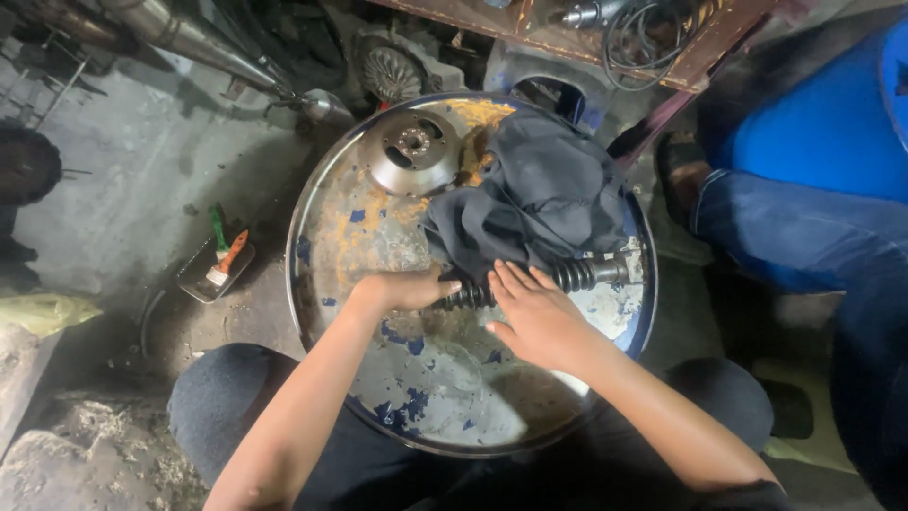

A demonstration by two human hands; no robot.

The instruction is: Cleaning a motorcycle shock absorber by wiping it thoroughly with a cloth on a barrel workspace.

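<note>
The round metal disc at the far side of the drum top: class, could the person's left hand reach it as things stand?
Probably yes. The left hand rests by the ribbed black shaft; bare drum top lies between it and the disc, and the dark cloth sits to the right.

Your drum top [378, 255] shows bare silver-grey metal with scattered blue paint chips and yellow-orange rust patches, heaviest at the far side; its rim is blue at the right. The cloth [539, 203] on it is dark charcoal grey. The ribbed boot [567, 276] by your hands is black, its shaft end dull grey. The disc [412, 151] at the far left is plain steel grey. On the grey floor to the left, a tray [203, 274] holds tools with one orange and one green handle. The person at right wears blue.
</note>
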